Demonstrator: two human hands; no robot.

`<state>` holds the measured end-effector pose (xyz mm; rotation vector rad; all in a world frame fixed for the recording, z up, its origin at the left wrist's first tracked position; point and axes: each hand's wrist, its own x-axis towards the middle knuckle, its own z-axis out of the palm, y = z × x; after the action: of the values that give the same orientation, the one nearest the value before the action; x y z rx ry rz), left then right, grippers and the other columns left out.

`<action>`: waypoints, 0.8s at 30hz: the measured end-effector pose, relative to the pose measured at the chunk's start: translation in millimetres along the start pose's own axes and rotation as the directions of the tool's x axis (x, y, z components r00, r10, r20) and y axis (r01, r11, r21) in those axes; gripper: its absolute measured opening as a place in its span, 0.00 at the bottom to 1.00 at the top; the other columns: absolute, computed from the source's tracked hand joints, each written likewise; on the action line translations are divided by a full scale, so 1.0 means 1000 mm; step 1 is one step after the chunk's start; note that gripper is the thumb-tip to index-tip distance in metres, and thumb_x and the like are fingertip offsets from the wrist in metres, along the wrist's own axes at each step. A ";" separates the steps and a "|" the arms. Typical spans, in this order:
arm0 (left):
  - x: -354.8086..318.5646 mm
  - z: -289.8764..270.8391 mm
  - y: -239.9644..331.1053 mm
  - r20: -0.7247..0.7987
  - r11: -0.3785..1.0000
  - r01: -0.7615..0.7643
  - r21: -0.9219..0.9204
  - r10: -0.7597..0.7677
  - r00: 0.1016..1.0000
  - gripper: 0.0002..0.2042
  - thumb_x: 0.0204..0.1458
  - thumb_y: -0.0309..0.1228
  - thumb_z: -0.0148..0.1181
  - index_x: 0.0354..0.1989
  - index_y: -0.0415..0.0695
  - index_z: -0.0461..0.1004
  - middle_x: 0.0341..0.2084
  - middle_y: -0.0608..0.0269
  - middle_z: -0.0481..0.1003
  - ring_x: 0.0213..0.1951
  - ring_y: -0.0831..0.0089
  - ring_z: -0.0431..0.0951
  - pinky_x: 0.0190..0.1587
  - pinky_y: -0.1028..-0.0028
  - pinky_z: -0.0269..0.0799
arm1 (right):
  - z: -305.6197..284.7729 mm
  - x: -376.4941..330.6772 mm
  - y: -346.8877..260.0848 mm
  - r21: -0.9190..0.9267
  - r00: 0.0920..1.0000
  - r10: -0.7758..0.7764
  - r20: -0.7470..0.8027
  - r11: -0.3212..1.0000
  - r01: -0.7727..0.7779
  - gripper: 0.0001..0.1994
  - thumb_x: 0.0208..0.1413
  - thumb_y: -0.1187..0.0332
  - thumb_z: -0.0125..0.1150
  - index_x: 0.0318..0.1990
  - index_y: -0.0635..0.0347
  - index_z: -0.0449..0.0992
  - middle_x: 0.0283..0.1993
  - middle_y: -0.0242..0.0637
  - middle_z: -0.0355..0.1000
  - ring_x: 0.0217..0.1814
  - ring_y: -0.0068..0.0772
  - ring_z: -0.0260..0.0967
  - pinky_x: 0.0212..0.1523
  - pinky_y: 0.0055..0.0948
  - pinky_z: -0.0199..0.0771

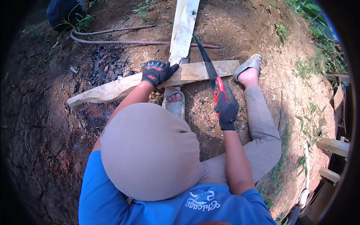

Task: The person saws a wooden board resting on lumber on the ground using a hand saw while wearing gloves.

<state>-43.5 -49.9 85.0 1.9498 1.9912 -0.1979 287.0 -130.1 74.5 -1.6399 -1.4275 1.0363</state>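
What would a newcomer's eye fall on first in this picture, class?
First, the red-handled hand saw with a dark blade at centre, gripped by the black-gloved right hand and laid across the long pale wooden plank. The black-and-red-gloved left hand presses that plank down on the sawdust-strewn bare earth. Grey sandalled feet brace beside it.

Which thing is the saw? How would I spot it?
Find the long pale plank lying across the dirt. The saw crosses its right part, gripped by the gloved right hand. Unlike the pale boards, it has a thin dark blade and a red handle.
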 end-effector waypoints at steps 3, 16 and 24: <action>0.001 0.001 0.002 -0.029 1.000 0.003 -0.012 -0.003 1.000 0.31 0.69 0.63 0.46 0.45 0.49 0.87 0.45 0.48 0.86 0.49 0.51 0.86 0.56 0.54 0.79 | -0.017 -0.008 -0.002 -0.002 1.000 -0.008 -0.014 1.000 0.008 0.23 0.73 0.62 0.58 0.71 0.59 0.76 0.47 0.48 0.85 0.29 0.25 0.78 0.31 0.33 0.77; -0.001 0.010 0.000 -0.100 0.999 -0.028 0.025 0.031 0.994 0.31 0.69 0.62 0.47 0.44 0.49 0.87 0.41 0.48 0.87 0.46 0.50 0.87 0.52 0.53 0.80 | -0.041 -0.007 -0.017 -0.101 0.987 -0.154 0.047 0.982 0.158 0.24 0.72 0.64 0.54 0.72 0.59 0.76 0.30 0.37 0.79 0.22 0.20 0.72 0.26 0.31 0.75; 0.003 0.008 -0.006 -0.071 1.000 -0.015 0.007 0.015 0.997 0.31 0.69 0.62 0.46 0.40 0.48 0.88 0.39 0.47 0.87 0.44 0.49 0.87 0.52 0.52 0.80 | -0.059 -0.069 -0.020 -0.045 0.999 0.028 0.036 0.999 -0.027 0.24 0.72 0.65 0.54 0.73 0.57 0.75 0.35 0.39 0.81 0.23 0.18 0.71 0.26 0.28 0.73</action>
<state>-48.3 -50.1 75.8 2.0013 2.0215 -0.1334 328.2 -196.8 125.2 -1.6844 -1.4648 1.0620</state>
